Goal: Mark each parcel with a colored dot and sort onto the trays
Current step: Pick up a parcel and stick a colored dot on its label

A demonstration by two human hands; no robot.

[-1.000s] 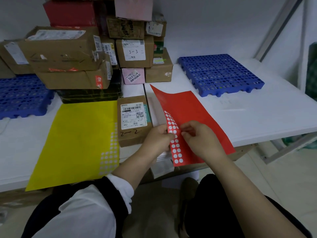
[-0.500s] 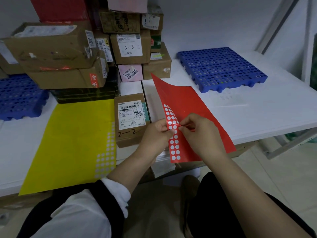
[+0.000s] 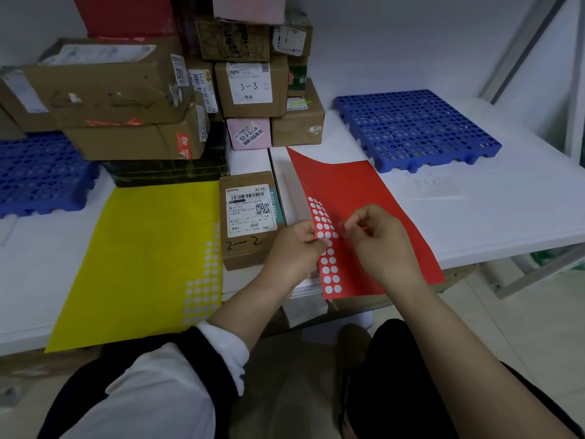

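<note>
White tabletop (image 3: 493,213) against a pale wall serves as the work surface. Thumb and forefinger of the right hand (image 3: 383,248) are pressed together in a pinch at the red sticker sheet (image 3: 357,185), beside the column of blank circles where dots are already gone; whether a dot is fully free between them cannot be told. The left hand (image 3: 292,251) pinches the sheet's left edge, holding it raised and curled off the table. Just left of both hands lies the parcel marked 2-2 (image 3: 250,217), label up, at the near edge. Farther left lies a yellow sticker sheet (image 3: 142,264), flat and untouched. Behind it stands the parcel stack (image 3: 139,99), filling the far left. One blue tray (image 3: 414,128) sits at far right; a second blue tray (image 3: 38,175) sits at the left edge. Step in hand, as judged: peeling a red dot for the 2-2 parcel. The next move calls for lifting the dot clear without folding it, pressing it onto a bare cardboard face of that parcel, then carrying the parcel to a tray; which tray takes red is not shown.
</note>
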